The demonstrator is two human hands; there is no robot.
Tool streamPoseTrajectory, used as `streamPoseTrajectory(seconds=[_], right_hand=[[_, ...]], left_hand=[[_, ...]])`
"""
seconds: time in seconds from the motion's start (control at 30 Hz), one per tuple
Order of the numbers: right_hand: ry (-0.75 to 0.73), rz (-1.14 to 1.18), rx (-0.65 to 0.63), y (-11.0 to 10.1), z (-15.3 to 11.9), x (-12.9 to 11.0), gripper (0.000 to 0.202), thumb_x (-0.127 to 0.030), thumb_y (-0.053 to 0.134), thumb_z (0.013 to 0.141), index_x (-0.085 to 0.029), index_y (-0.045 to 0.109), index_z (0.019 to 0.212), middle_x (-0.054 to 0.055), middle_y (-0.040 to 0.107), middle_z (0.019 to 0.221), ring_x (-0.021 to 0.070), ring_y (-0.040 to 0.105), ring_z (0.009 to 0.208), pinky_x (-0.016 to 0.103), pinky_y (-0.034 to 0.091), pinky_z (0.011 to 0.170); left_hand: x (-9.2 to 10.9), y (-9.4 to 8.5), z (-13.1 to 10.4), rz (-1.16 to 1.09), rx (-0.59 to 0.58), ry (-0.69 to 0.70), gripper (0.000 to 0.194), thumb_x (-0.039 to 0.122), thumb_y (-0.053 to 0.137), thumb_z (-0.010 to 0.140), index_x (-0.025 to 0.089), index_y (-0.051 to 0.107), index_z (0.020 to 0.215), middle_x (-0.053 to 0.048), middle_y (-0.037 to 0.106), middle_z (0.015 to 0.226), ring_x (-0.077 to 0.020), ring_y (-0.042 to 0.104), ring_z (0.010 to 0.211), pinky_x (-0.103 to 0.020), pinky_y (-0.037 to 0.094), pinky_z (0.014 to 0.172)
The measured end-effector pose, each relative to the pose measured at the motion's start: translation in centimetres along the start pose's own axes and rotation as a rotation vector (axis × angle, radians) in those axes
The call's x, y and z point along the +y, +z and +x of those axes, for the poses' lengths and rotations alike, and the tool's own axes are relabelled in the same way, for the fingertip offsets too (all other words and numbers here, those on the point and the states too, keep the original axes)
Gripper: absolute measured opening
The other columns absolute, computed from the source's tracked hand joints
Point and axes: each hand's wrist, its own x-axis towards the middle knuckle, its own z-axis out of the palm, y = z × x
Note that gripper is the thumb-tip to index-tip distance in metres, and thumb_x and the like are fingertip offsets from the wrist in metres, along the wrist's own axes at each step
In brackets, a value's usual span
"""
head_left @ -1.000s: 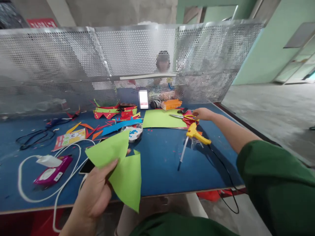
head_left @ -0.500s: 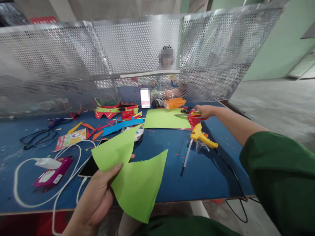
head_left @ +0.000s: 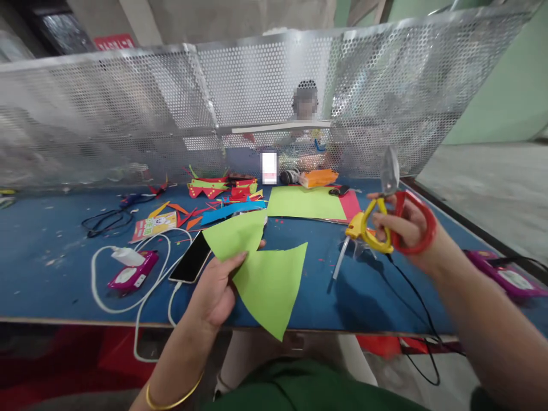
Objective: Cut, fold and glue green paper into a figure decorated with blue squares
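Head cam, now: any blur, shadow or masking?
Head view: scissors and right hand look soft, perhaps motion; green paper in the left hand is crisper. Head view: diffuse shadow on the table, below the right hand. Head view: white patch near centre is pixelated.

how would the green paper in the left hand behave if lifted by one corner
The green paper is probably light, given its thin edges. It seems springy rather than limp, jutting past the left hand without much droop. It might crease at the notch.

Gap between paper (head_left: 272,279) and glue gun (head_left: 354,224)
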Motion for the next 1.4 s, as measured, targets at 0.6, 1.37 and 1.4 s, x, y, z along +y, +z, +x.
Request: streamPoseTrajectory(seconds=[0.6, 1.37, 1.4], right_hand=[[0.339, 0.403, -0.207, 13.6, -12.3, 0.6, 0.037, -0.055, 0.071, 0.078, -0.025, 0.064, 0.099, 0.003, 0.07, 0.076, 0.0241, 0.069, 0.067, 0.035, 0.057, 0.052], [0.246, 0.121, 0.014, 10.2, -8.7, 1.7, 0.053, -0.039, 0.089, 0.059, -0.027, 0.067, 0.105, -0.001, 0.071, 0.084, 0.0233, 0.067, 0.077, 0.036, 0.054, 0.066], [0.244, 0.101, 0.014, 9.7, -8.5, 1.7, 0.053, -0.04, 0.09, 0.058, -0.027, 0.067, 0.104, -0.001, 0.071, 0.083, 0.0232, 0.067, 0.076, 0.035, 0.055, 0.065]], left_hand=[[0.2, -1.2, -1.0, -0.19, 0.164, 0.311, 0.043, 0.02, 0.086, 0.064, 0.014, 0.076, 0.105, -0.01, 0.079, 0.104, -0.031, 0.071, 0.109, -0.04, 0.055, 0.097], [-4.2, -2.8, -1.1, -0.263, 0.342, 0.176, 0.021, 0.015, 0.084, 0.063, 0.018, 0.076, 0.082, -0.004, 0.08, 0.089, -0.0224, 0.074, 0.093, -0.029, 0.059, 0.082], [-4.2, -2.9, -1.2, -0.308, 0.356, 0.159, 0.02, 0.015, 0.083, 0.065, 0.017, 0.076, 0.083, -0.004, 0.08, 0.088, -0.0209, 0.075, 0.09, -0.028, 0.059, 0.081]])
